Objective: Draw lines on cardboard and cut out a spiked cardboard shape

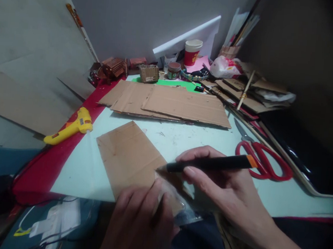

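Note:
My right hand (pixel 222 184) grips a black marker (pixel 209 164) with an orange end, its tip touching the cardboard piece (pixel 131 152) near its right edge. My left hand (pixel 144 217) holds that cardboard down at the table's front edge, with bent fingers. Under and beside those fingers lies a clear plastic piece (pixel 176 198), partly covered, whose kind I cannot make out. To the right of the marker, red-handled scissors (pixel 262 158) lie with their blades pointing away.
A yellow glue gun (pixel 70 128) lies at the left. Overlapping cardboard sheets (pixel 181 104) cross the table (pixel 166 134) behind my hands. Further back are a red paper cup (pixel 192 53), a jar (pixel 174 70) and a small cardboard box (pixel 149 74). A black glossy panel (pixel 308 148) is at the right.

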Tool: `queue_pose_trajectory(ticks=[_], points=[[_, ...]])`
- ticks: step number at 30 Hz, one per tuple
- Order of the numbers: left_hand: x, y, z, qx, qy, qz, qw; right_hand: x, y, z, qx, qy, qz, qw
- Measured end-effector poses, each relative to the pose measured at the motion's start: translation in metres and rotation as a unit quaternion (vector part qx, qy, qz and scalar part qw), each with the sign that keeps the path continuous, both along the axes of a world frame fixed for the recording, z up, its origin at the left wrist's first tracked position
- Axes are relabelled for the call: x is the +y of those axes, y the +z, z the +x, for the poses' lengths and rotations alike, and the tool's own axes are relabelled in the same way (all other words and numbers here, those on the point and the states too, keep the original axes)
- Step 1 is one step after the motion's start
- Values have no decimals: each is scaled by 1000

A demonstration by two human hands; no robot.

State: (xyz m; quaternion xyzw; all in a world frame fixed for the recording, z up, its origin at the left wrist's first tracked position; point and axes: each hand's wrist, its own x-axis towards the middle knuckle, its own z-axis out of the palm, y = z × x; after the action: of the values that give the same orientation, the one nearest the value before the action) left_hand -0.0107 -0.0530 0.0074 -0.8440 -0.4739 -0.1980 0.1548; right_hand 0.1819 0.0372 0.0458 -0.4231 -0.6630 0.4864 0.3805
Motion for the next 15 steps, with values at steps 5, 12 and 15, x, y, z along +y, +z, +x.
queue_pose_trajectory(ticks=[5, 12, 15], points=[[0, 1, 3, 1, 5, 4, 1000, 2, 3, -3, -6, 11, 5, 1000], [0, 1, 2, -2, -5, 4, 1000, 3, 0, -4, -10, 11, 14, 1000], [0, 1, 4, -24, 8, 9, 1000, 3, -2, -2, -11, 7, 14, 1000]])
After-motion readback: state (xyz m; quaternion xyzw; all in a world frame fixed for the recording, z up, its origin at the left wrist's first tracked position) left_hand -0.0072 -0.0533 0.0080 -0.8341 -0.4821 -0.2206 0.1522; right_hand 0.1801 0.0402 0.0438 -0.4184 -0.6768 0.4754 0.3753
